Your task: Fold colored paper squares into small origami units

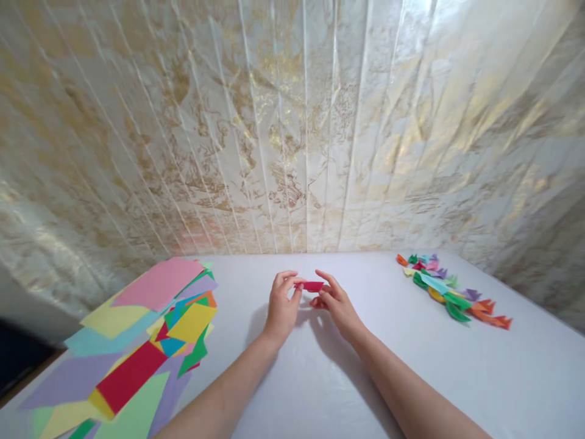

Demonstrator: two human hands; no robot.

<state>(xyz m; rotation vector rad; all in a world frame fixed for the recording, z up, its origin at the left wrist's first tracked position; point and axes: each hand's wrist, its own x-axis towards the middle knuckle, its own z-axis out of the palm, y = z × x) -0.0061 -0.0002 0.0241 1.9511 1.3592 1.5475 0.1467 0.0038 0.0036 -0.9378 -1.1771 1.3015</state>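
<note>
Head view: plain red paper (311,286) between left hand (283,302) and right hand (339,306).

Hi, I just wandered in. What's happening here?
Someone is working with paper by hand. Their left grip pinches a small red piece of paper above a white table. Their right grip is at the paper's other end, though whether it touches is hard to tell. Loose coloured sheets lie overlapping on the left, and small folded paper shapes lie grouped on the right.
</note>
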